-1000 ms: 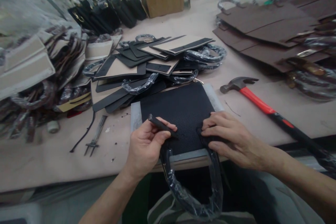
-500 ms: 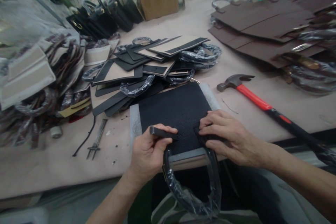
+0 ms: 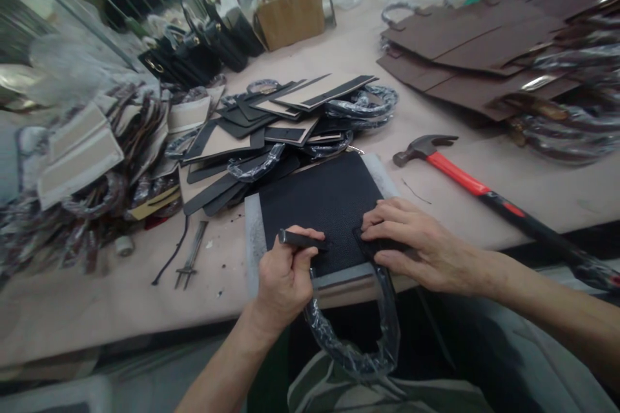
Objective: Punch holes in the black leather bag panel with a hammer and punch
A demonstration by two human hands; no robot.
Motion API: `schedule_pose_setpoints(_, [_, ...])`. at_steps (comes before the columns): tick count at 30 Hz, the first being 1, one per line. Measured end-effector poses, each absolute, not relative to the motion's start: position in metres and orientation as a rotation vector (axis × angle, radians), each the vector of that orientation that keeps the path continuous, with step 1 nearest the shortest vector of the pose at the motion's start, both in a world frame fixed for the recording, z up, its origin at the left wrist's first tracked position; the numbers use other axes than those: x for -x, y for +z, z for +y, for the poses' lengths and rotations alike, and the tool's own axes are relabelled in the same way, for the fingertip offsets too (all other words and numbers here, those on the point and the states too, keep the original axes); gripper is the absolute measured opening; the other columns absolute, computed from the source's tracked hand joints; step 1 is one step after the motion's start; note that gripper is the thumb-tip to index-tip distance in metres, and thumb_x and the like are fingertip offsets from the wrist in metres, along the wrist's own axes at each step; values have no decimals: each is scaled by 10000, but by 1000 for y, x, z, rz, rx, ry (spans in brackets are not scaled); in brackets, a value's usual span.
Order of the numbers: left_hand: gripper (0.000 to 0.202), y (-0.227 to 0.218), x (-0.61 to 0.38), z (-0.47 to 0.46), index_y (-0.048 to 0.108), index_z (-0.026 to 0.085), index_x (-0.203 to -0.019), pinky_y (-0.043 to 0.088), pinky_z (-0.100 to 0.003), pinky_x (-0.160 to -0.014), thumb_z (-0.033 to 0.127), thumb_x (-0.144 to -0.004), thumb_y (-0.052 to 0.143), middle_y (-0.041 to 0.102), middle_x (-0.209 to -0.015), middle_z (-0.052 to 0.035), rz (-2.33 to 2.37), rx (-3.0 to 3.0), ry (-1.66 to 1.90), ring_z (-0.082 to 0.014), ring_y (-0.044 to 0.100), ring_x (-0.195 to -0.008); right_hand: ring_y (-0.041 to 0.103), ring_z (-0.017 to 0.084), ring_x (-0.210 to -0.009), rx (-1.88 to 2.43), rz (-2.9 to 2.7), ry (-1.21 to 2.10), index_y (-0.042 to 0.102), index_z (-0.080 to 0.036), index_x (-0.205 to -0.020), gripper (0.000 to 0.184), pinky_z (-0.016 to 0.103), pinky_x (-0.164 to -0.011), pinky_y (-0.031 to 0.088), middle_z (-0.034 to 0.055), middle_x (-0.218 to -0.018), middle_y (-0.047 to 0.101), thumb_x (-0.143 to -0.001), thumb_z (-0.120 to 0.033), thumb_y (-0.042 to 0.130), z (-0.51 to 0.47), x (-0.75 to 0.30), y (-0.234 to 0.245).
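Note:
A black leather panel (image 3: 314,206) lies on a pale grey slab (image 3: 254,232) at the table's front edge. My left hand (image 3: 285,271) is closed round a short dark punch-like rod (image 3: 296,239), its thin end at the panel's surface. My right hand (image 3: 407,242) pinches the dark end tab of a plastic-wrapped bag handle (image 3: 387,310) against the panel; the fingers partly hide that tab. The handle's loop hangs over the table edge towards me. To the right lies a claw hammer (image 3: 458,177) with a red and black grip, touched by neither hand.
Behind the panel is a pile of black and beige bag panels (image 3: 285,122) with wrapped handles. A two-pronged metal tool (image 3: 191,255) lies left of the slab. Brown bag panels (image 3: 465,45) are stacked at right. Further back stand a cardboard box (image 3: 290,16) and black handbags (image 3: 194,51).
The camera view has shifted slightly. Both hands keep nearly the same place on the panel, the left still with the rod, the right still on the handle's tab.

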State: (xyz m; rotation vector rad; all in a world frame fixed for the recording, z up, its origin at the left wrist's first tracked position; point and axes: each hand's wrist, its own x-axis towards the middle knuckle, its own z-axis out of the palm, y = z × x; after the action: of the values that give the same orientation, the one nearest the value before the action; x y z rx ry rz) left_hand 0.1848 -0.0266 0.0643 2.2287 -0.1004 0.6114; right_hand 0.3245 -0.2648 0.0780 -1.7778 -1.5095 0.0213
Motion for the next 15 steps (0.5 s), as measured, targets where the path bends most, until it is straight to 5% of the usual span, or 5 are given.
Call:
schedule_pose_setpoints(8, [145,71,-190,-32,579,198,-1122,587,-223,-816,129,-1007,523,732,-1032,-39,-147,-2285,689,-143,731,-920,602,345,-1067,2369,-1101,-455,668,-143,-1075,292,516,-960,494,177,-1135,661,-1005,-371,498,-319,-359,92])
schedule_pose_setpoints(15, [141,71,-191,-34,572,196,-1123,577,-215,-787,136,-1009,516,727,-1022,-41,-173,-2269,681,-141,727,-888,627,371,-970,3093,-621,-76,612,-84,-1217,465,468,-823,492,210,-1074,634,-989,-458,455,-364,-364,82])
